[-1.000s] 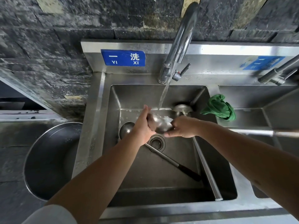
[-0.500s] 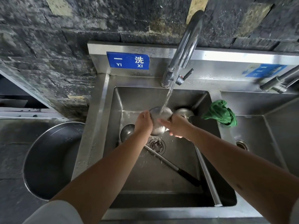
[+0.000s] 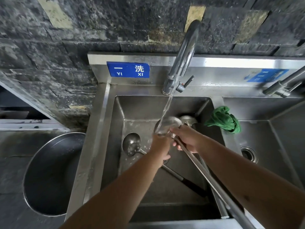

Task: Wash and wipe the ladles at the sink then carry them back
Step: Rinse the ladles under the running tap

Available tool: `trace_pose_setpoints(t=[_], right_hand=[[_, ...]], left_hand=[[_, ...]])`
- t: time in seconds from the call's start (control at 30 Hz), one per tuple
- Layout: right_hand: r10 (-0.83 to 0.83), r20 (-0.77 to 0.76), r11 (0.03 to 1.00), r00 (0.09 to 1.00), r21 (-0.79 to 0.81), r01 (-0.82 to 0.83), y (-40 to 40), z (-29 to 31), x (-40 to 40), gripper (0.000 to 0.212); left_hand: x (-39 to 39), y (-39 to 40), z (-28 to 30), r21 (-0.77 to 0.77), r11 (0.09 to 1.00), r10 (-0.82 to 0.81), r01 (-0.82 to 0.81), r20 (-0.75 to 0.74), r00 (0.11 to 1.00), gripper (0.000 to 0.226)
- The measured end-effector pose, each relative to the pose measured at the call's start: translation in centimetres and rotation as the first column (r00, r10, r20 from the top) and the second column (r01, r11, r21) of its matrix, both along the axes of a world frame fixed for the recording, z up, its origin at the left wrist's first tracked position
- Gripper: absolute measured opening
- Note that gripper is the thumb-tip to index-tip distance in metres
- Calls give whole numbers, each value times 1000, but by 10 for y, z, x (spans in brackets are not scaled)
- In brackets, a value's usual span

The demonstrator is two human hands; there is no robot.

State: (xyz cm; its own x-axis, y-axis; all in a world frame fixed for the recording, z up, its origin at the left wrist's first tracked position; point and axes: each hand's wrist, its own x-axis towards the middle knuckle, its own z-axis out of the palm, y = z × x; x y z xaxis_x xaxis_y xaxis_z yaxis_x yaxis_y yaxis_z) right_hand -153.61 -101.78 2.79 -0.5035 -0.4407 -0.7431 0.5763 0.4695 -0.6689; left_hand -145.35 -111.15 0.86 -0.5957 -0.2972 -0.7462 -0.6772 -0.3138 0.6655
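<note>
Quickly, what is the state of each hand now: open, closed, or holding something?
Left hand: under the ladle bowl in the running water; open or closed cannot be told.
Right hand: closed on the ladle's handle.

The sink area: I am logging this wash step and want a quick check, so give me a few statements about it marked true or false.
1. Water runs from the faucet onto the bowl of the held ladle. True.
2. The green cloth lies in the wok. False: it sits on the divider between the two basins; the wok is left of the sink.
3. The right hand has its grip on the held ladle's handle. True.
4. The sink basin holds only the held ladle. False: another ladle lies on the bottom, and a third bowl shows behind the held one.
5. The left hand holds the cloth. False: it is at the ladle's bowl.
</note>
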Motion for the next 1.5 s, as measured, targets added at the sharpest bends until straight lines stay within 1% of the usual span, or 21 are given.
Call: trace_pose_setpoints(t=[0.03, 0.07, 0.13, 0.23, 0.33, 0.4, 0.47, 0.53, 0.6, 0.7, 0.8, 0.87, 0.93, 1.03, 1.1, 1.17, 1.2, 1.33, 1.37, 1.43, 1.5], right_hand=[[-61, 12, 998, 998, -23, 61, 1, -2, -2, 26], [-121, 30, 991, 992, -55, 122, 1, -4, -5, 26], [-212, 10, 973, 977, -94, 212, 6, -9, -11, 24], [-245, -173, 969, 954, -16, 246, 15, -13, -24, 22], [-95, -360, 975, 928, 153, 159, 36, -13, -28, 27], [-32, -406, 965, 913, 225, 134, 54, -14, -23, 33], [-149, -327, 953, 933, 204, 224, 72, -20, -10, 28], [-361, -141, 915, 922, 138, 379, 84, -24, 10, 23], [-433, -27, 893, 901, 125, 433, 95, -29, 31, 18], [-272, -93, 930, 958, 232, 287, 111, -32, 50, 12], [-263, -156, 898, 952, 320, 300, 124, -45, 39, 11], [-222, -204, 881, 954, 378, 286, 132, -51, 25, 13], [-186, -228, 875, 956, 404, 266, 139, -57, 14, 16], [-137, -241, 881, 961, 414, 229, 142, -65, 7, 25], [-118, -253, 880, 960, 422, 219, 142, -70, 3, 27], [-118, -258, 875, 959, 429, 223, 144, -77, -1, 25], [-138, -245, 878, 960, 417, 233, 145, -80, -3, 26], [-169, -192, 889, 967, 394, 233, 149, -93, -7, 27], [-147, -195, 886, 970, 410, 217, 150, -95, -8, 30], [-106, -173, 884, 979, 435, 172, 151, -95, -7, 49], [-88, -89, 891, 992, 439, 119, 153, -97, -4, 65]], left_hand=[[5, 13, 10, 170, 985, -17, 12, 32, 999, 34], [11, 26, 16, 277, 960, -56, 47, 27, 998, 29], [17, 52, 23, 370, 924, -99, 95, -8, 995, 25], [14, 65, 16, 331, 937, -103, 113, -49, 993, 20], [-2, 64, 9, 334, 933, -120, 136, -70, 990, 11], [-17, 65, 6, 334, 933, -122, 132, -52, 991, 14], [-32, 68, -1, 378, 921, -92, 98, -35, 995, 16], [-46, 72, -8, 413, 910, -39, 42, -16, 999, 15], [-60, 79, -24, 386, 922, -28, 30, -9, 1000, 18], [-78, 95, -45, 313, 948, -50, 53, -20, 999, 22], [-89, 108, -62, 329, 944, 4, -3, -2, 1000, 26], [-94, 115, -69, 306, 951, -47, 49, -13, 999, 18], [-97, 120, -73, 243, 962, -124, 126, -21, 992, 10], [-101, 123, -82, 101, 981, -168, 167, 6, 986, 13], [-101, 120, -86, 3, 974, -226, 226, 36, 973, 8], [-103, 116, -90, -75, 958, -274, 279, 64, 960, 11], [-103, 116, -87, -67, 958, -273, 278, 70, 959, 7], [-104, 117, -81, 41, 969, -247, 244, 119, 962, 22], [-103, 118, -84, 31, 964, -267, 265, 115, 957, 23], [-101, 120, -88, -8, 945, -323, 326, 112, 940, 20], [-100, 123, -89, -59, 914, -394, 401, 101, 914, 13]])
